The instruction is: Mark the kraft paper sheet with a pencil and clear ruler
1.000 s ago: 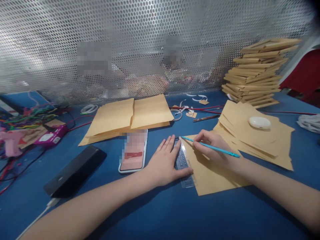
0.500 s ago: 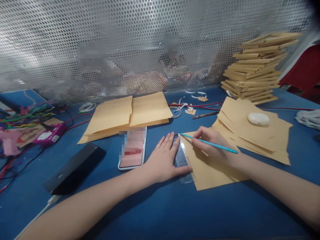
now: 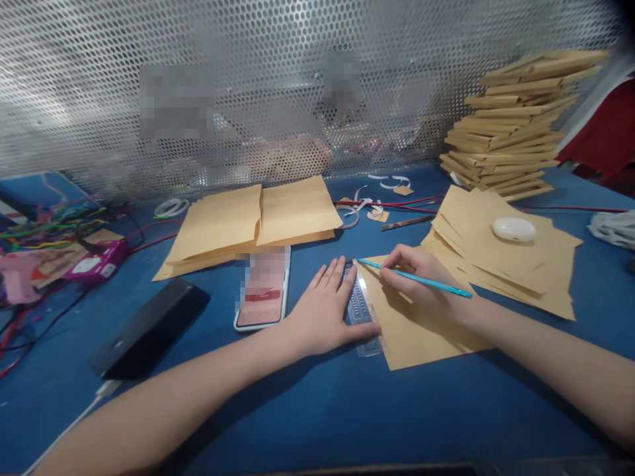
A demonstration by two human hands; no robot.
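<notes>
My left hand (image 3: 325, 314) lies flat with fingers spread, pressing a clear plastic ruler (image 3: 370, 346) along the left edge of a brown paper sheet (image 3: 411, 347). Part of the ruler is hidden under that hand. Between the fingertips of my right hand (image 3: 417, 277) is a slim, shiny blue pencil (image 3: 441, 286). Its tip touches or hovers just over the far end of the ruler, near the sheet's upper left corner; I cannot tell which. A phone (image 3: 262, 297) with a lit screen rests left of my left hand.
Brown paper sheets (image 3: 213, 221) lie behind the phone, more (image 3: 526, 264) at right under a white case (image 3: 514, 229). A tall stack of folded brown pieces (image 3: 506, 132) stands back right. A black power bank (image 3: 153, 327), a purple box (image 3: 99, 261) and tangled wires sit left. Perforated metal (image 3: 278, 66) closes the back.
The whole view has shifted slightly, with the table sitting a little higher in the picture. Both hands, the ruler and the pencil keep nearly the same places relative to the sheet.
</notes>
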